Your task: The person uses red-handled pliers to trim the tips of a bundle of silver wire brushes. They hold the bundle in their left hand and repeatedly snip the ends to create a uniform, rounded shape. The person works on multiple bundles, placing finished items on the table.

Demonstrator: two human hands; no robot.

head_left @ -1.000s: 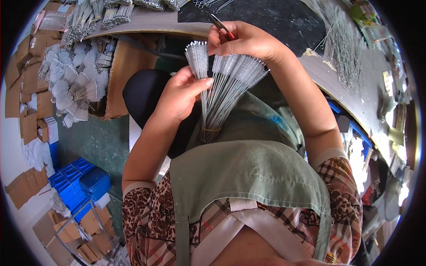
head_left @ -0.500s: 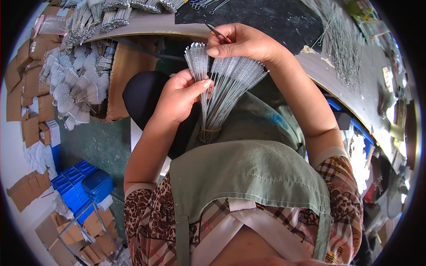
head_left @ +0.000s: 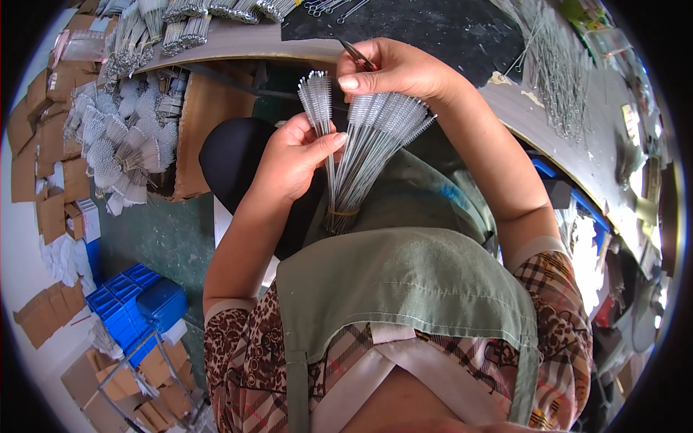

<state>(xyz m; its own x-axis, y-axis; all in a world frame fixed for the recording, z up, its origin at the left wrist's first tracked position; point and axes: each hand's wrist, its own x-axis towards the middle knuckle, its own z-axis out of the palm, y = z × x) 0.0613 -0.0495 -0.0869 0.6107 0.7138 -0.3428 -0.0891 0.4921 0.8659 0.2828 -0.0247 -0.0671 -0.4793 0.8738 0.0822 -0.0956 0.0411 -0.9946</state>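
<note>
A fanned bundle of thin wire tube brushes stands above my lap, with white bristle heads up. A yellowish band ties their stems near the bottom. My left hand is closed around a smaller group at the left of the bundle, thumb across the stems. Between this group and the wider fan there is a gap. My right hand is closed on small dark-bladed scissors, their tip pointing up and left; the handles are mostly hidden. Its thumb and fingers are at the top of the fan's bristles.
Ahead is a worktable with a black mat. Brush bundles lie at its left, loose wire stems at its right. A cardboard box and more brush bundles are at the left, with blue crates lower down.
The group in my left hand has tilted left, and the gap beside it is wider. My right hand has barely moved; less of the red on the scissors shows.
</note>
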